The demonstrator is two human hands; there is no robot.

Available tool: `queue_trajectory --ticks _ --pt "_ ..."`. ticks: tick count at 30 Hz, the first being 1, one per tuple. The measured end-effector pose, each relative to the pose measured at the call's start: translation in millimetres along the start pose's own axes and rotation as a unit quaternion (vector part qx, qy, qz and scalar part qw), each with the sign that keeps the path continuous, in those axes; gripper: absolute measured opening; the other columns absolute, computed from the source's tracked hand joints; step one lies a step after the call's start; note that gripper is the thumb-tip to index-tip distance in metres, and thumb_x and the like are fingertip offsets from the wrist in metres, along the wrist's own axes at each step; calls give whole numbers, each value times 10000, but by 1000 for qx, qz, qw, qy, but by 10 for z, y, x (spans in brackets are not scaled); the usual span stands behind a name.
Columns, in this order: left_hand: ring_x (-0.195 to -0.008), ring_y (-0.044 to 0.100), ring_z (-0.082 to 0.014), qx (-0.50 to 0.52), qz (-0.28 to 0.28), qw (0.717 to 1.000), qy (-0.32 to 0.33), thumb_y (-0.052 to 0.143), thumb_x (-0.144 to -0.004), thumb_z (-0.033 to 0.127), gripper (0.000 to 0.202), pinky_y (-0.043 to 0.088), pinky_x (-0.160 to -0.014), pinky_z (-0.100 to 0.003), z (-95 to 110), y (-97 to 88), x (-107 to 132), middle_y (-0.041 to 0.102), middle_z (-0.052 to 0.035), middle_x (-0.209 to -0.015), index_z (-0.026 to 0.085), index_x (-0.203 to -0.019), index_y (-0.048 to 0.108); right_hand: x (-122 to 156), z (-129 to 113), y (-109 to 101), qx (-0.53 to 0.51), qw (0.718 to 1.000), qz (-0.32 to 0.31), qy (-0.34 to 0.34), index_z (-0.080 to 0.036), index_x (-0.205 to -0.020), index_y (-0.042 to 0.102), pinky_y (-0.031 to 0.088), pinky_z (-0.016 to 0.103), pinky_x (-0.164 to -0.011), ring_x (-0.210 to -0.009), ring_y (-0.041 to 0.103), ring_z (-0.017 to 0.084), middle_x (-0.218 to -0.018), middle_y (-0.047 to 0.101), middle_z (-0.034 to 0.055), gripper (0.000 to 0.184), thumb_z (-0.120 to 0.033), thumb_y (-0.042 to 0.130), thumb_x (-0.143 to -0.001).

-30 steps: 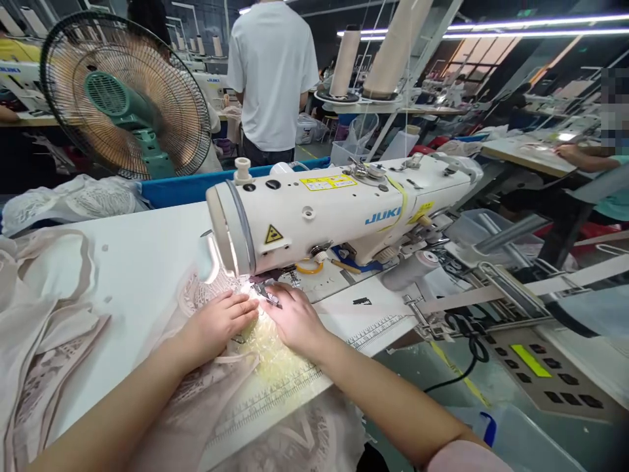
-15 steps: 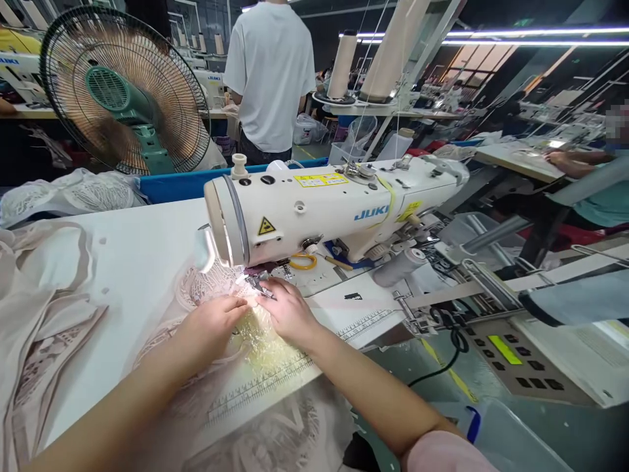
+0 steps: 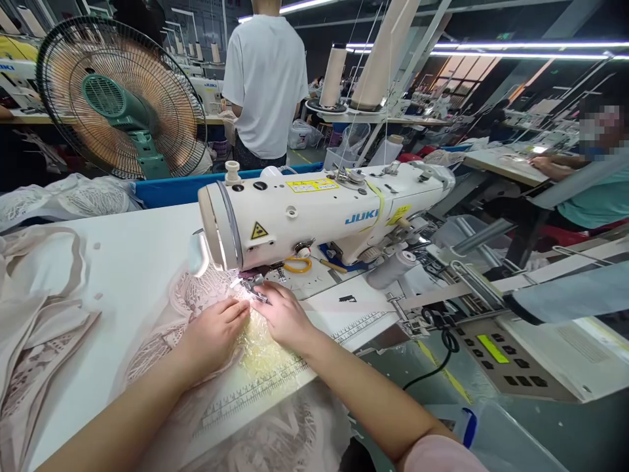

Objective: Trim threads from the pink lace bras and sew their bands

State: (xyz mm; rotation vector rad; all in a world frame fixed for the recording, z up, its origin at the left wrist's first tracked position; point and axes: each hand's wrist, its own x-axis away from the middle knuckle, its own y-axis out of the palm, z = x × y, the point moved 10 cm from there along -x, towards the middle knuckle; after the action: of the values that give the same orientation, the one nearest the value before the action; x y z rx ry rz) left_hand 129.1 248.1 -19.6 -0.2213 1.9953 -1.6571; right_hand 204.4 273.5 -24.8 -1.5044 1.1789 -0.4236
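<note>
My left hand (image 3: 213,332) lies flat on pale pink lace fabric (image 3: 162,341) spread on the white sewing table (image 3: 132,262), fingers together and stretched toward the needle. My right hand (image 3: 282,313) rests beside it on the fabric, its fingers curled around small metal snips (image 3: 255,288) just under the head of the white Juki sewing machine (image 3: 314,213). Both hands press the lace at the presser foot, which the machine head partly hides.
A green standing fan (image 3: 120,98) is behind the table at the left. More lace lies piled at the left edge (image 3: 34,314). A control panel (image 3: 496,354) hangs at the right. A person in a white shirt (image 3: 268,78) stands behind; another person's arm (image 3: 555,167) rests on a table at right.
The view has shifted slightly down and left. My hands stay at the needle, with the lace drawn a little nearer to me.
</note>
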Motion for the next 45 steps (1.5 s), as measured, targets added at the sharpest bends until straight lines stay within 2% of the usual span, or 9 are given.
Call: queue_trajectory --ticks 6,12,21,26,32,39,45 --pt "-1044 581 -302 1 16 1000 2 431 -818 83 380 541 -831 -442 -15 9 38 635 -135 -1200 37 -1160 590 22 -23 5 14 1000 -6 -11 -178 -1090 665 345 407 -1044 -1253 359 260 -1333 508 77 417 -55 476 -739" --pt "-1046 592 -287 9 28 1000 4 444 -820 98 374 545 -825 -428 -37 18 63 634 -115 -1207 81 -1161 594 42 -31 10 18 999 15 -22 -191 -1083 668 320 406 -1051 -1264 336 254 -1339 498 80 383 -95 493 -757" --pt "-1088 572 -265 38 35 999 -8 439 -846 126 381 513 -881 -434 -238 43 59 626 -91 -1224 157 -1196 586 -2 -30 60 24 1000 2 -9 -198 -1160 621 316 454 -1035 -1282 312 273 -1339 485 111 443 -92 517 -743" --pt "-1070 578 -248 47 33 998 -12 429 -873 139 362 501 -898 -429 -313 72 57 629 -74 -1224 189 -1192 592 -3 27 26 18 999 36 -2 -220 -1113 653 356 436 -1014 -1247 362 265 -1291 522 88 419 -88 495 -749" --pt "-1092 563 -258 45 21 999 -6 427 -892 151 348 491 -905 -438 -352 96 46 618 -64 -1242 163 -1205 579 30 87 -77 -14 996 93 4 -214 -1045 685 395 422 -984 -1187 416 253 -1214 561 87 375 -86 457 -775" --pt "-1047 580 -253 35 22 999 -14 444 -880 131 350 481 -890 -425 -433 107 9 632 -68 -1218 193 -1193 588 58 76 -175 -28 990 138 -4 -195 -971 701 413 404 -972 -1154 438 246 -1167 578 89 346 -79 438 -779" --pt "-980 593 -251 37 19 999 -12 450 -874 133 332 492 -847 -421 -446 88 -21 643 -106 -1170 172 -1171 594 56 117 -135 -32 992 124 8 -217 -970 698 415 411 -966 -1152 438 244 -1158 570 81 354 -77 440 -773"
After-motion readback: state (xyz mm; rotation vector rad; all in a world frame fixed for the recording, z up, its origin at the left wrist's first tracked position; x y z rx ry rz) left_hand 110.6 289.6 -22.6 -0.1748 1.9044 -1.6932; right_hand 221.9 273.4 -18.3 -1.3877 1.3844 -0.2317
